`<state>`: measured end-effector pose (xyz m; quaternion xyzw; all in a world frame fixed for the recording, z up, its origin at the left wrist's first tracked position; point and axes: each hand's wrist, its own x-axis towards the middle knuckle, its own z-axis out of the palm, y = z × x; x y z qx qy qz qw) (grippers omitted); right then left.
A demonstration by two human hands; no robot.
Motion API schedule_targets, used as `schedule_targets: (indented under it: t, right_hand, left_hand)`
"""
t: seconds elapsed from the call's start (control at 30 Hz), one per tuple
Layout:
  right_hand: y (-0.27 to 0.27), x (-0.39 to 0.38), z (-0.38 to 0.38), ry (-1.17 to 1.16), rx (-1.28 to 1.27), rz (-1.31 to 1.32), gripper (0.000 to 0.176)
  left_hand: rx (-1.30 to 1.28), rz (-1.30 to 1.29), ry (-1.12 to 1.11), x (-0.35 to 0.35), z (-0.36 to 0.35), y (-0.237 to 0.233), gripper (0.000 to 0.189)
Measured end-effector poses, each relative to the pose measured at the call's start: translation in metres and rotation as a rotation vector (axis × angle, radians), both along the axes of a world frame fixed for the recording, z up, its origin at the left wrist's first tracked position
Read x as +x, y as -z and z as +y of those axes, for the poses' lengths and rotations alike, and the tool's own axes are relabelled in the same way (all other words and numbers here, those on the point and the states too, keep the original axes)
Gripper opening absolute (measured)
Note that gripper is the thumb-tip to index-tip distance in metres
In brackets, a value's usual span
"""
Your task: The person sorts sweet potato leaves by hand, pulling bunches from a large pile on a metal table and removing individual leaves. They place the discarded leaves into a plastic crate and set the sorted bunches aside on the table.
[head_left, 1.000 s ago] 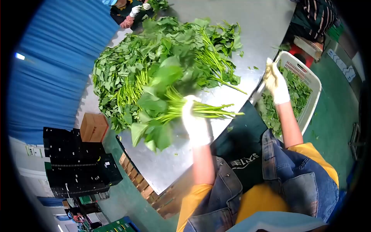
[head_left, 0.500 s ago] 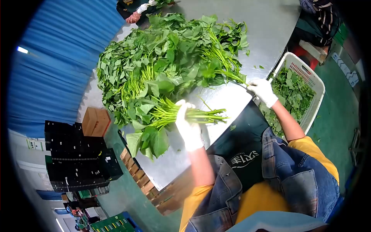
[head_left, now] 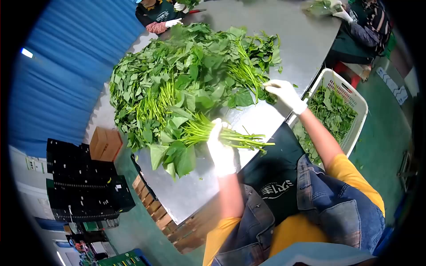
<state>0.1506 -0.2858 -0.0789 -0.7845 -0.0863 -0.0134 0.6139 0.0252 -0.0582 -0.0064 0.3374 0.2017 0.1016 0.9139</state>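
Since the frame 0.5 s earlier, the person's white-gloved right hand (head_left: 285,96) had moved left and farther in, from the near edge of the grey sheet-metal table (head_left: 182,186) to a sheaf of slim, pale green stems (head_left: 247,75). Those stems lay at the right side of the broad heap of dark green leafy greens (head_left: 151,71). Their long axis slanted from far left to near right, so the bare ends pointed toward the right hand, which was clearly the nearer of the 2. Its fingertips were close together beside those ends; whether they pinched a stem could not be told.

The white-gloved left hand (head_left: 222,150) was closed around a loose bunch of bright green stems with wide leaves (head_left: 195,132), above the near part of the table. That bunch ran roughly left to right, leaves on the left, bare ends jutting right past the fist. The sheaf lay far and right of the left hand. Near the right forearm, to its right, stood a white plastic basket (head_left: 362,111) holding loose leaves (head_left: 335,108).
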Motion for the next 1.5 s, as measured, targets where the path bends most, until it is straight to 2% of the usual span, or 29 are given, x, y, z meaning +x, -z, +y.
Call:
schedule_targets:
  t: [0.03, 0.07, 0.17, 0.23, 0.3, 0.37, 0.4, 0.43, 0.5, 0.57, 0.6, 0.63, 0.7, 0.73, 0.77, 0.9, 0.93, 1.03, 1.1, 1.2, 1.23, 1.3, 1.33, 1.37, 1.43, 1.5]
  right_hand:
    - [0.015, 0.023, 0.015, 0.157, -0.268, -0.168, 0.032]
    - [0.008, 0.036, 0.028, 0.194, -0.468, -0.105, 0.033]
    - [0.014, 0.074, 0.047, 0.095, -0.871, -0.051, 0.030]
    - [0.012, 0.086, 0.050, 0.189, -0.851, -0.114, 0.025]
    - [0.000, 0.082, 0.046, 0.288, -0.564, -0.223, 0.018]
    - [-0.020, 0.069, 0.041, 0.256, -0.178, -0.075, 0.019]
    - [-0.013, 0.070, 0.036, 0.060, 0.192, -0.009, 0.021]
    - [-0.019, 0.061, 0.034, 0.068, 0.192, -0.013, 0.021]
    - [-0.042, 0.029, 0.030, -0.095, 0.418, 0.240, 0.022]
    - [-0.053, 0.006, 0.031, -0.122, 0.396, 0.240, 0.020]
    - [-0.056, -0.003, 0.030, -0.123, 0.303, 0.144, 0.020]
    - [-0.058, -0.009, 0.032, -0.087, 0.232, 0.158, 0.021]
    - [-0.032, -0.014, 0.034, -0.094, 0.330, 0.121, 0.021]
    - [-0.032, -0.020, 0.036, -0.120, 0.227, 0.087, 0.022]
    - [-0.035, -0.031, 0.041, -0.133, 0.308, 0.164, 0.021]
    - [-0.026, -0.052, 0.048, -0.228, 0.208, 0.094, 0.020]
    - [-0.029, -0.058, 0.048, -0.256, 0.213, 0.087, 0.020]
    - [-0.045, -0.073, 0.046, -0.297, 0.189, 0.078, 0.020]
    - [-0.052, -0.081, 0.040, -0.174, 0.181, 0.170, 0.019]
    - [-0.025, -0.071, 0.009, 0.114, 0.312, -0.074, 0.022]
    - [-0.035, -0.072, -0.001, 0.181, 0.353, -0.166, 0.026]
    - [0.006, -0.041, -0.029, 0.306, 0.987, 0.087, 0.040]
    - [0.014, -0.033, -0.040, 0.109, 1.191, 0.206, 0.054]
    - [-0.012, -0.036, -0.025, 0.191, 1.163, 0.364, 0.060]
    - [0.000, -0.015, -0.009, 0.035, 0.897, 0.483, 0.056]
    - [0.004, 0.008, 0.015, 0.030, 0.366, 0.259, 0.045]
  left_hand:
    - [-0.003, -0.005, -0.013, -0.003, 0.001, -0.001, 0.017]
    - [0.010, -0.001, -0.027, -0.006, 0.003, -0.003, 0.017]
    - [0.054, -0.005, -0.068, -0.012, 0.015, 0.000, 0.017]
    - [0.082, -0.012, -0.090, -0.015, 0.025, 0.005, 0.017]
    - [0.110, -0.030, -0.118, -0.016, 0.032, 0.009, 0.016]
    - [0.110, -0.005, -0.135, -0.014, 0.030, 0.009, 0.016]
    - [0.097, 0.002, -0.136, -0.011, 0.028, 0.011, 0.016]
    - [0.085, 0.008, -0.133, -0.008, 0.025, 0.012, 0.016]
    - [0.065, -0.008, -0.074, -0.004, 0.024, 0.022, 0.016]
    - [0.045, -0.024, -0.015, -0.001, 0.020, 0.026, 0.016]
    - [0.037, -0.022, -0.010, 0.000, 0.017, 0.027, 0.016]
    - [0.029, -0.019, -0.006, 0.001, 0.015, 0.028, 0.015]
    - [0.022, -0.029, 0.001, 0.003, 0.013, 0.026, 0.018]
    - [0.149, -0.029, 0.006, 0.007, 0.011, 0.025, 0.020]
    - [0.275, -0.029, 0.007, 0.010, 0.010, 0.025, 0.022]
    - [0.237, -0.007, 0.119, 0.032, 0.009, 0.031, 0.027]
    - [0.229, -0.018, 0.143, 0.043, 0.013, 0.048, 0.027]
    - [0.274, 0.003, 0.168, 0.043, 0.013, 0.043, 0.027]
    - [0.227, -0.010, 0.186, 0.044, 0.009, 0.042, 0.026]
    - [0.186, -0.051, 0.231, 0.043, 0.009, 0.055, 0.026]
    - [0.149, -0.021, 0.215, 0.039, 0.011, 0.050, 0.026]
    - [0.117, -0.041, 0.189, 0.038, 0.020, 0.066, 0.026]
    - [0.132, -0.013, 0.156, 0.037, 0.023, 0.071, 0.026]
    - [0.134, -0.012, 0.161, 0.035, 0.020, 0.066, 0.026]
    - [0.159, 0.014, 0.126, 0.029, 0.013, 0.055, 0.025]
    - [0.236, 0.007, 0.137, 0.025, 0.011, 0.052, 0.024]
